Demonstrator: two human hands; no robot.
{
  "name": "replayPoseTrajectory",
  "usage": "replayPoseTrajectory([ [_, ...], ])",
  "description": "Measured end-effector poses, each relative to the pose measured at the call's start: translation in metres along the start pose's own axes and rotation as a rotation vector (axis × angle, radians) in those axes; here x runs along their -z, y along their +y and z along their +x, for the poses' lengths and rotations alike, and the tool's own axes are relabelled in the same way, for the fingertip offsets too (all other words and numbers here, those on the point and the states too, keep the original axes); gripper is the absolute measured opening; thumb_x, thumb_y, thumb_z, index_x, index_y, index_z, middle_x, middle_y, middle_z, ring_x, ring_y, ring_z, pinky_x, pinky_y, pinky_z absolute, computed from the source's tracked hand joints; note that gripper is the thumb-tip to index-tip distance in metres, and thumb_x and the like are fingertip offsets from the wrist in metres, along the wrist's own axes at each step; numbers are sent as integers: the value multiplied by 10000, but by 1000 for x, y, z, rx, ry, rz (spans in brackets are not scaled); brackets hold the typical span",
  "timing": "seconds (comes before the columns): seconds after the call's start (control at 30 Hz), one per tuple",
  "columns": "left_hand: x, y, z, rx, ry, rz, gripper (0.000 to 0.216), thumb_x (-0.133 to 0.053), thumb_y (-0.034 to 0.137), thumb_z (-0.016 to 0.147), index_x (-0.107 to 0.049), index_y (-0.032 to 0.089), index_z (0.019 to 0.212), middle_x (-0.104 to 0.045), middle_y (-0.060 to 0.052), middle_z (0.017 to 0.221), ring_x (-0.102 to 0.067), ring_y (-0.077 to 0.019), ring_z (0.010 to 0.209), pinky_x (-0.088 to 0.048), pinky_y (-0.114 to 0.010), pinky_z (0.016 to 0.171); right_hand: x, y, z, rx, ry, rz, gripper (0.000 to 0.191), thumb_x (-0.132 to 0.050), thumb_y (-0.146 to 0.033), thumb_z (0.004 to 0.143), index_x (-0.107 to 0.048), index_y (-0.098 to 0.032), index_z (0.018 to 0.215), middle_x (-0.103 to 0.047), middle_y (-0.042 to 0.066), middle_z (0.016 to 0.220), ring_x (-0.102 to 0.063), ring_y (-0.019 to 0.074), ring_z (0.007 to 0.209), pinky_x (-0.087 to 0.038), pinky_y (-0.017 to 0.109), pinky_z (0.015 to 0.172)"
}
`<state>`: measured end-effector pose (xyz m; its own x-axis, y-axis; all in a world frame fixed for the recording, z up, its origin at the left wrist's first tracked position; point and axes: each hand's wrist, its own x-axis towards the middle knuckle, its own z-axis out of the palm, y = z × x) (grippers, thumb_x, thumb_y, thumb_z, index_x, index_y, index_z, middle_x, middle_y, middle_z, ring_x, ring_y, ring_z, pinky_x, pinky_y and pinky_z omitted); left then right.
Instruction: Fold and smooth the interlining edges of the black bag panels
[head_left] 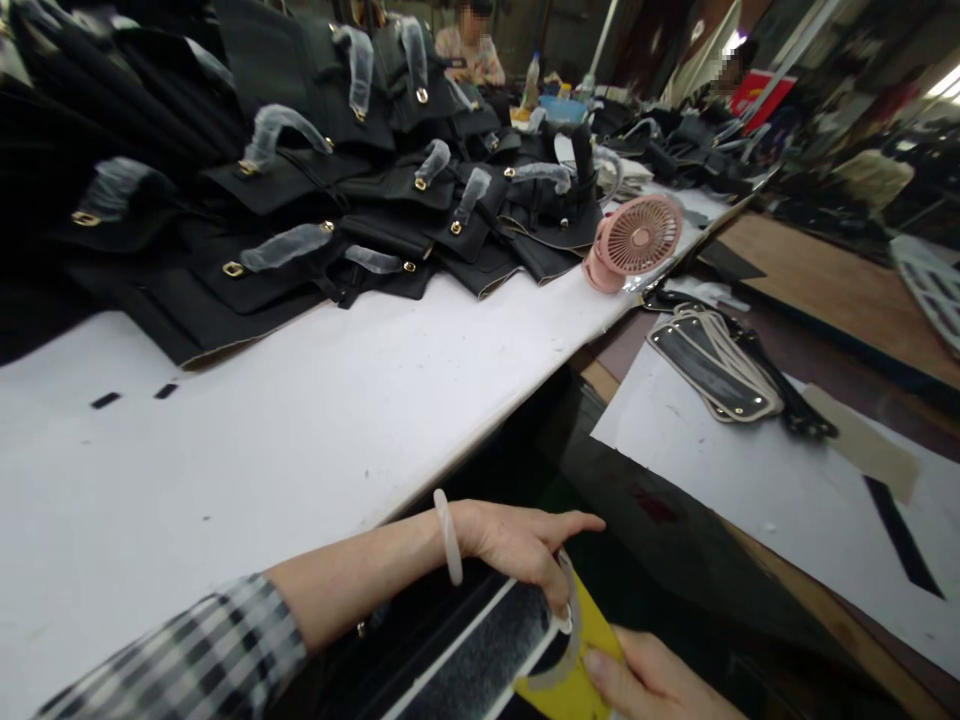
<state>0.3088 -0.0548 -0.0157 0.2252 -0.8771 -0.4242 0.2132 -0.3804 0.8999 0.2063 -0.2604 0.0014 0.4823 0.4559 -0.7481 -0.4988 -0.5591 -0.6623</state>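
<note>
1. The left hand (525,548) reached in from the lower left, a pale bangle (448,537) on its wrist and a checked sleeve (202,655) on the forearm. Its fingers curled together over the edge of a black strip (487,650) with white borders, thumb and fingertips pinching it.
2. The right hand (649,680) sat at the bottom edge, only partly in view. Its thumb pressed on a yellow piece (581,665) just beside the black strip; the other fingers could not be told.
3. Both pieces lay low in the picture, in front of the white table (300,420).
4. Black bags (300,200) with wrapped handles were heaped along the far side of the table.
5. A pink fan (634,240) stood at the table's right end, near a stack of flat black panels (712,370).
</note>
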Motion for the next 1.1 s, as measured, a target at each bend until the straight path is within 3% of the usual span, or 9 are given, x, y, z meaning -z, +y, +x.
replayPoseTrajectory([
  [0.17, -3, -3, 3, -25, -20, -131, 1220, -708, 102, 570, -32, 212, 1580, -577, 9, 806, -571, -165, 656, -467, -237, 557, -8, 3, 3, 14, -17, 111, 793, -490, -863, 763, -655, -133, 1026, -657, 67, 879, -564, 181, 815, -451, 239, 726],
  [0.43, -2, -1, -4, -36, 53, -124, 1145, -660, 101, 587, -100, 227, 1579, -612, -18, 916, -552, -146, 686, -458, -225, 567, -18, 5, 8, 26, 61, 119, 774, -493, -860, 764, -668, -150, 1016, -664, 77, 920, -572, 191, 843, -450, 244, 738],
  [0.73, -10, -3, -4, -85, 155, -260, 1080, -647, 71, 566, -197, 188, 1541, -572, 17, 915, -555, -123, 693, -429, -207, 536, -15, 1, 3, -33, 91, 105, 711, -549, -846, 734, -666, -158, 867, -570, 12, 699, -438, 107, 571, -378, 214, 517],
  [0.9, -13, -4, -3, -100, 171, -331, 1088, -654, 59, 532, -216, 187, 1520, -575, 34, 863, -556, -132, 683, -443, -226, 528, -23, 5, 11, 91, 94, 89, 742, -484, -852, 773, -655, -143, 906, -656, 74, 850, -565, 168, 782, -458, 246, 714],
  [1.1, -14, -9, -10, -152, 222, -505, 1068, -627, 42, 520, -238, 252, 1492, -613, 41, 841, -558, -137, 644, -448, -252, 535, -49, 0, 26, -37, 176, 148, 843, -423, -908, 732, -629, -128, 976, -570, 16, 615, -509, 112, 505, -350, 201, 447],
])
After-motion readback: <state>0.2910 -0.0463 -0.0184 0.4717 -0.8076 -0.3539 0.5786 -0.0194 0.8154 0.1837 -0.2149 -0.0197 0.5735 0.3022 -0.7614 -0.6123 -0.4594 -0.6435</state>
